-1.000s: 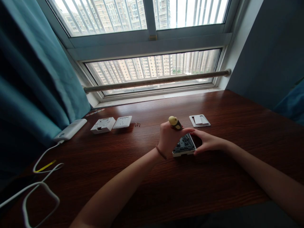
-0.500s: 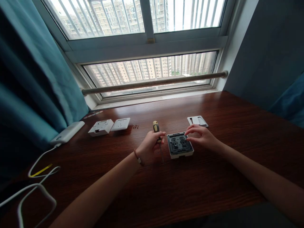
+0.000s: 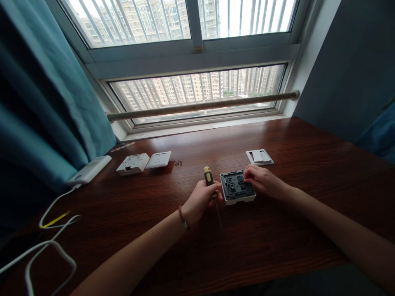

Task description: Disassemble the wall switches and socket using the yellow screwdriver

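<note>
A screwdriver [image 3: 209,176] with a yellow and dark handle is gripped in my left hand [image 3: 203,198], its thin shaft pointing down towards the table. Just right of that hand lies a wall switch base [image 3: 236,186], dark on top and set on a white box, its inner mechanisms exposed. My right hand [image 3: 259,177] is closed in a pinch at the right edge of this base; whatever sits between the fingertips is hidden. Behind the right hand lies a white switch cover plate with rocker [image 3: 260,157].
On the left stand a white mounting box [image 3: 132,164], a white socket panel [image 3: 158,160] and several small screws [image 3: 178,163]. Further left are a white power strip [image 3: 89,170] with its cable [image 3: 57,201] and a yellow strip [image 3: 57,220]. A window rail [image 3: 200,107] runs behind the table [image 3: 173,250].
My right fingers have closed together and lowered against the right edge of the switch base. The left hand, still on the screwdriver, sits a little lower. The view has shifted slightly.
</note>
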A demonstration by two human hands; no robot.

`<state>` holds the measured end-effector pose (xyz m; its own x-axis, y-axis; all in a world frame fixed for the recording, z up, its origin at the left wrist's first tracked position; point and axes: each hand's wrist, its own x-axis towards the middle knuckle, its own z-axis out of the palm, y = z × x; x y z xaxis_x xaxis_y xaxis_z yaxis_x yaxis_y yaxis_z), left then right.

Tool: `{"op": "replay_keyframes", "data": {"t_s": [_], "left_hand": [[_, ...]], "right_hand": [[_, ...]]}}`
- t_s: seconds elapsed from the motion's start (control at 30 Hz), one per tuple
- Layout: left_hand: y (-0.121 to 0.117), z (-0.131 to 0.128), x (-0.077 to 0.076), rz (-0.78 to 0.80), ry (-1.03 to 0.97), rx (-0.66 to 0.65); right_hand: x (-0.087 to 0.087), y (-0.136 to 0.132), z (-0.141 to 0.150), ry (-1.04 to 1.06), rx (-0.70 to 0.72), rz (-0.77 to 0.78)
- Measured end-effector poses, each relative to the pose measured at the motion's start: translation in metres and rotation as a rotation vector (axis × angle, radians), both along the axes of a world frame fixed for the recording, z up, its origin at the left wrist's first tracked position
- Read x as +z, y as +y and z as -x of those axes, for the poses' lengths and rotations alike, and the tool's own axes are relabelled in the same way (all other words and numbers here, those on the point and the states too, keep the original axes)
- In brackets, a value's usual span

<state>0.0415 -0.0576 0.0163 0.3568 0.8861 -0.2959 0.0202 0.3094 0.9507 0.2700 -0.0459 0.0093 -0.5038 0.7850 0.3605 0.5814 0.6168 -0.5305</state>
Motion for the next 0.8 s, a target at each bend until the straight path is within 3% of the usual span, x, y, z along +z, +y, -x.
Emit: {"op": "replay_keyframes", "data": {"t_s": [0.23, 0.57, 0.8], "left_hand": [[-0.002, 0.0, -0.004, -0.011, 0.052, -0.003], [-0.007, -0.005, -0.008, 0.008, 0.041, -0.043], [-0.009, -0.006, -0.007, -0.008, 0.045, -0.052]], "right_hand": [[0.009, -0.007, -0.001, -0.043, 0.001, -0.048], [-0.011, -0.003, 0.001, 0.038, 0.026, -0.096], [-0.008, -0.003, 0.003, 0.063, 0.067, -0.159]]}}
